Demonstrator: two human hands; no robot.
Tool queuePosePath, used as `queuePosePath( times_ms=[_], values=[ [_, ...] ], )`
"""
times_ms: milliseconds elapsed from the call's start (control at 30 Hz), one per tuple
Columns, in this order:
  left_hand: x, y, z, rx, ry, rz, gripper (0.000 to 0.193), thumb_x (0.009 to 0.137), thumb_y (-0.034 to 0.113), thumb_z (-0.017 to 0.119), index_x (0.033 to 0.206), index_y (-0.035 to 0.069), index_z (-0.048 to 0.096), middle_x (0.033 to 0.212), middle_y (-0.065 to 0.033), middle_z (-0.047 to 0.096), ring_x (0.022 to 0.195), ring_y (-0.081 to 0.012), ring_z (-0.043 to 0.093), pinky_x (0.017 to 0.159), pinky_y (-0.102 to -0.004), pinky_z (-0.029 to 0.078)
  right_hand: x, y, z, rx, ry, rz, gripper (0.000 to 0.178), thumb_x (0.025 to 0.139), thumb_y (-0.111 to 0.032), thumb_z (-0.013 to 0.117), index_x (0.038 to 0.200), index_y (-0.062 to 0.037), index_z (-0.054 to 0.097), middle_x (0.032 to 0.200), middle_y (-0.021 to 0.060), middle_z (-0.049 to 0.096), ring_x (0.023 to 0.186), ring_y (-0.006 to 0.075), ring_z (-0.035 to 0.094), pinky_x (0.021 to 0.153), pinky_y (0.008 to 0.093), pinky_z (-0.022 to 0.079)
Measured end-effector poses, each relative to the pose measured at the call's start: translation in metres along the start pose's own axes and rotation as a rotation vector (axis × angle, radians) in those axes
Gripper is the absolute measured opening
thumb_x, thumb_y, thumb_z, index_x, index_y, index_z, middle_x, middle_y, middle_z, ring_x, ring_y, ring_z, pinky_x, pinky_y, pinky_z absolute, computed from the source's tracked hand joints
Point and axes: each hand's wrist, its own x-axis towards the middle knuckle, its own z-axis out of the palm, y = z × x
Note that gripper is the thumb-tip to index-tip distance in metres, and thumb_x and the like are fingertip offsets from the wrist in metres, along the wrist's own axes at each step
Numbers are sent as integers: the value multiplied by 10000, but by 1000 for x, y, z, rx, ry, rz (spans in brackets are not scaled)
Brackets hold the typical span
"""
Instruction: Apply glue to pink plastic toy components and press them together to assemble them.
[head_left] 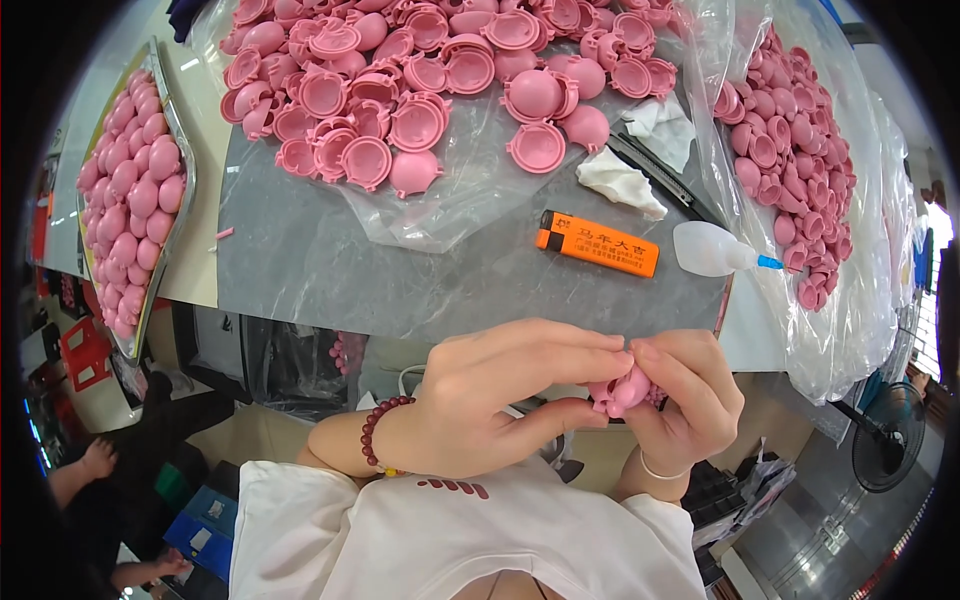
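Just off the front edge of the grey table, my left hand and my right hand meet around a small pink plastic part. Fingers and thumbs of both hands pinch it, the left from its left side and the right from its right side. Parts of it are covered by my fingertips. It resembles the round pink shells heaped at the far side of the table, several of them hollow cups with rims and small tabs.
An orange lighter-shaped box, a white squeeze bottle with a blue needle tip, a black cutter knife and crumpled tissue lie beyond my hands. A tray of pink domes stands left; bagged pink parts right. Another person's hand shows lower left.
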Motion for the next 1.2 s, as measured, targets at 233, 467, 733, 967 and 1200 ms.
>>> queuePosePath(
  times_ms=[233, 467, 733, 967, 1200],
  values=[
    [1, -1, 1, -69, -18, -35, 366, 621, -13, 744, 967, -1, 626, 987, -154, 625, 829, -223, 636, 693, -279, 525, -7, 2, 2, 48, 48, 26, 407, 511, -106, 795, 872, -22, 627, 813, 66, 617, 654, 187, 580, 536, 252, 452],
    [2, -2, -1, -263, -69, -202, 411, 613, 19, 767, 991, -18, 609, 1039, -165, 609, 918, -223, 611, 769, -285, 492, -15, 2, 10, -60, 90, -66, 416, 609, -210, 784, 927, -15, 599, 723, 61, 603, 572, 144, 509, 482, 231, 347],
    [-4, -6, 2, -204, 71, -206, 466, 580, 82, 805, 989, -28, 610, 1027, -168, 617, 852, -207, 609, 741, -292, 480, -20, -3, 22, -159, 110, -156, 512, 637, -102, 750, 1082, -26, 507, 733, 67, 608, 585, 164, 538, 488, 240, 407],
    [-5, -4, -11, -322, -28, -140, 441, 567, 73, 814, 950, -33, 625, 941, -187, 635, 825, -212, 615, 731, -291, 483, -23, 3, 4, 58, 201, -78, 434, 581, 29, 635, 995, -26, 520, 771, 107, 583, 558, 204, 507, 473, 290, 390],
    [-5, 4, -16, -1037, -7, -483, 409, 706, 310, 740, 963, 33, 582, 916, -149, 618, 814, -214, 595, 721, -291, 487, -15, 34, -4, -1, 678, -20, 387, 816, -303, 575, 1015, 9, 465, 868, 106, 485, 733, 180, 430, 612, 303, 365]
  ],
)
